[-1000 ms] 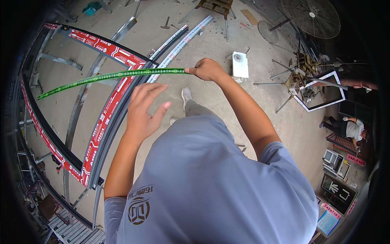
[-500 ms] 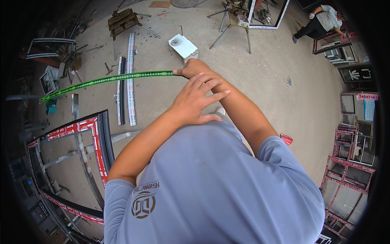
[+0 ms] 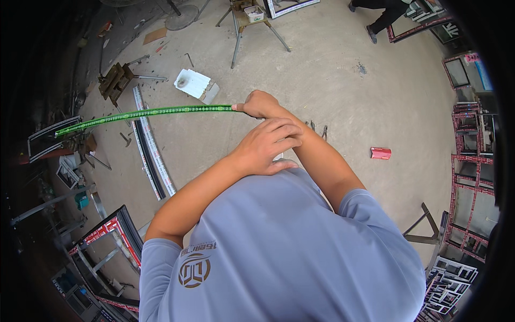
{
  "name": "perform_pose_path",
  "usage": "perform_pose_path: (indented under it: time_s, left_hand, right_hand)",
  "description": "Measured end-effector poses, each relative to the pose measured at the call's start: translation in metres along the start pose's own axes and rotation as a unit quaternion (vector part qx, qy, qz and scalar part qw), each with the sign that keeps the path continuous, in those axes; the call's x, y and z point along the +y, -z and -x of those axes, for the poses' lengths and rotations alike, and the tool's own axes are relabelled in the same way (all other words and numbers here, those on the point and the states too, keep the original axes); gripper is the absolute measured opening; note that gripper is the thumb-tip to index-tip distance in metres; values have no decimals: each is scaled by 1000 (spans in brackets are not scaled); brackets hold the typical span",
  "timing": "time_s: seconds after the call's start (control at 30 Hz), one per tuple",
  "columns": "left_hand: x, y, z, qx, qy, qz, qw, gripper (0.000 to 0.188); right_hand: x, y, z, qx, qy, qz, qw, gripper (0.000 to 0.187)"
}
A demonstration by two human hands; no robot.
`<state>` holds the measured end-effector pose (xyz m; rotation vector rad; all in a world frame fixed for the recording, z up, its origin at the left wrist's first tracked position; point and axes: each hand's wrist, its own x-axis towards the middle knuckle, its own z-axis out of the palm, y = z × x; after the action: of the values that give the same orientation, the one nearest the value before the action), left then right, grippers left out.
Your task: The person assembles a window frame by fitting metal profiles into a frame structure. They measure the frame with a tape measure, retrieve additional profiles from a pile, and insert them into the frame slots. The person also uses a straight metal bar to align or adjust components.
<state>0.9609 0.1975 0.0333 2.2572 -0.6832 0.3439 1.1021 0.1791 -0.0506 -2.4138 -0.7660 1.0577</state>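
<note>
My right hand (image 3: pixel 258 104) is closed around the end of a tape measure (image 3: pixel 150 112). Its bright green blade sticks out far to the left, bowed slightly, above the floor. The tape's case is mostly hidden by the fist. My left hand (image 3: pixel 271 144) lies across my right forearm near the wrist, fingers apart, with nothing visible in it. Beyond the blade, close to the right hand, stands a white box (image 3: pixel 192 81) with a dark round stain on top.
Long profile strips (image 3: pixel 153 147) lie on the floor at left. Red-taped window frames stand at lower left (image 3: pixel 102 231) and along the right (image 3: pixel 465 198). A red piece (image 3: pixel 380 153) lies on the floor. Far off are metal stands (image 3: pixel 115 80) and a person's legs (image 3: pixel 382 19).
My view has turned to the right, so the box, strips and stands have shifted left. The tape stays extended in my right hand; my left hand remains on the forearm.
</note>
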Motion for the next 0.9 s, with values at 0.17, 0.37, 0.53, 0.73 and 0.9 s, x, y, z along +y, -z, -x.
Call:
perform_pose_path:
  time_s: [0.17, 0.37, 0.53, 0.73, 0.9]
  left_hand:
    - [-16, -34, -68, -60, -28, -13, 998, 43]
    - [-63, -58, -147, -128, -166, 49, 977, 48]
    - [-129, -83, -234, -179, -264, 143, 937, 47]
    - [-219, -90, -346, -222, -359, 164, 892, 23]
    - [-275, -89, -417, -259, -346, 225, 873, 11]
  right_hand:
    - [70, 49, -11, -18, -52, -38, 998, 65]
    - [142, 93, -41, 8, -99, -107, 989, 66]
    - [189, 156, -70, 46, -147, -131, 979, 65]
    - [247, 243, -54, 89, -271, -267, 921, 52]
    - [333, 262, -47, 115, -323, -82, 936, 42]
